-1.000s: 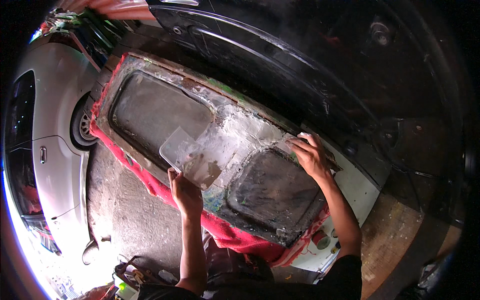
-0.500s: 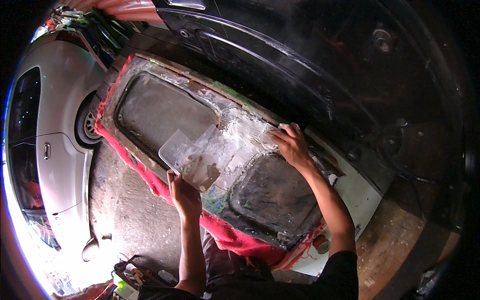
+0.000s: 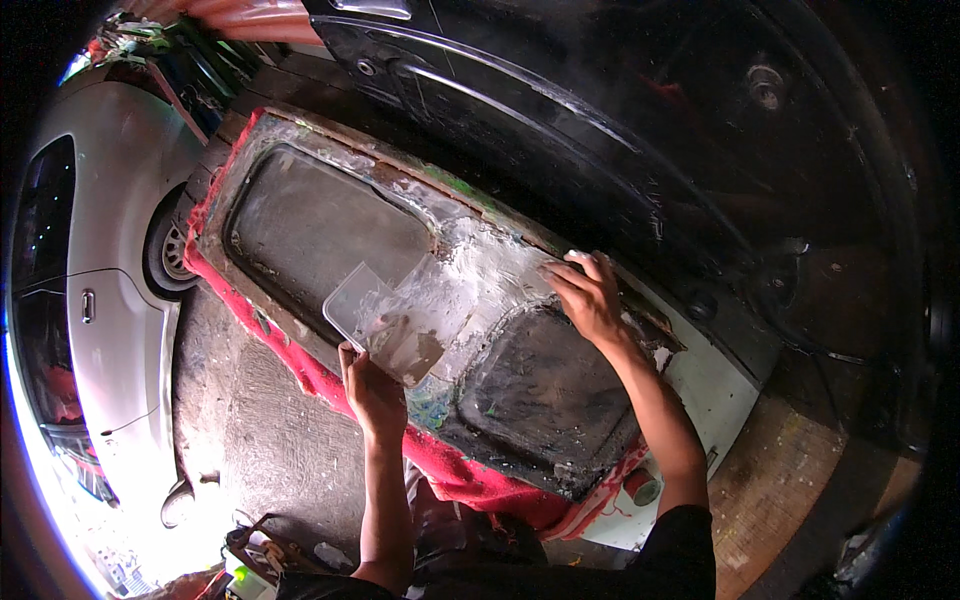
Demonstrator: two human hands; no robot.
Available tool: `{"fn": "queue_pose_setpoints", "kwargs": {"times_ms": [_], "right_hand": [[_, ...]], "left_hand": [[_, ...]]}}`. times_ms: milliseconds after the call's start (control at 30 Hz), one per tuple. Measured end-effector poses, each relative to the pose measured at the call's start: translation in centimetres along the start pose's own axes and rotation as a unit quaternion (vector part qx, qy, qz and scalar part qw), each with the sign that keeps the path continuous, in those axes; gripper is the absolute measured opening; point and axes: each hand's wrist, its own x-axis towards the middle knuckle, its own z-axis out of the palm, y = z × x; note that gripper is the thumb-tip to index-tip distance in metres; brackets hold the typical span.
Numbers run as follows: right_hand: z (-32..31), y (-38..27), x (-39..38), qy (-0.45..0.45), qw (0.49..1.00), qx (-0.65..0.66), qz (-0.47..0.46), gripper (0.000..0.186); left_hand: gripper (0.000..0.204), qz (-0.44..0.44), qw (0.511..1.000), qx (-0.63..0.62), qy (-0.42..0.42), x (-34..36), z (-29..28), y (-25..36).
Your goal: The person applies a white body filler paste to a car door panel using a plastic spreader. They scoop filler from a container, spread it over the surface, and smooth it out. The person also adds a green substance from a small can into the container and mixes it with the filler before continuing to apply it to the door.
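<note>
My left hand (image 3: pixel 374 393) grips the lower edge of a clear plastic sheet (image 3: pixel 352 297) with rounded corners. Greyish putty (image 3: pixel 415 350) is smeared over the sheet, which is held above a worn panel (image 3: pixel 335 215) with two recessed dark sections. White putty (image 3: pixel 490 255) covers the strip between those recesses. At the strip's far right end, my right hand (image 3: pixel 590 300) is closed with bent fingers near the panel's far edge. Whatever lies between those fingers is too hidden to make out.
Red cloth (image 3: pixel 455 470) lies under the panel, over a pale board (image 3: pixel 715 400). A large black vehicle part (image 3: pixel 640 130) stands behind. To the left is a silver car (image 3: pixel 125 210). A small can (image 3: pixel 641 487) sits by the panel's near right corner, and tools (image 3: pixel 258 550) lie at lower left.
The plastic sheet in my left hand has shifted slightly to the right. My right hand stays at almost the same spot by the panel's far edge.
</note>
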Motion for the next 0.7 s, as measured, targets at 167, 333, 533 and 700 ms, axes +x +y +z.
{"fn": "queue_pose_setpoints", "kwargs": {"times_ms": [167, 333, 533, 700], "right_hand": [[3.0, -1.3, 1.9, -0.006, 1.000, 0.011, -0.005, 0.036], [3.1, -0.7, -0.5, -0.060, 0.998, -0.015, -0.005, 0.039], [-0.5, -0.3, -3.4, -0.090, 0.996, -0.024, -0.011, 0.032], [-1.5, -0.6, -1.7, -0.016, 0.999, -0.016, 0.030, 0.031]], "left_hand": [[0.020, 0.022, 1.000, 0.002, -0.017, 0.8, -0.7, 0.5], [0.019, 0.025, 0.999, 0.002, -0.040, 1.3, -0.8, 0.6], [0.020, 0.020, 0.999, -0.005, -0.026, 1.1, 0.0, 0.4], [0.020, 0.008, 0.999, -0.003, -0.031, 1.0, 0.0, 0.5]]}}
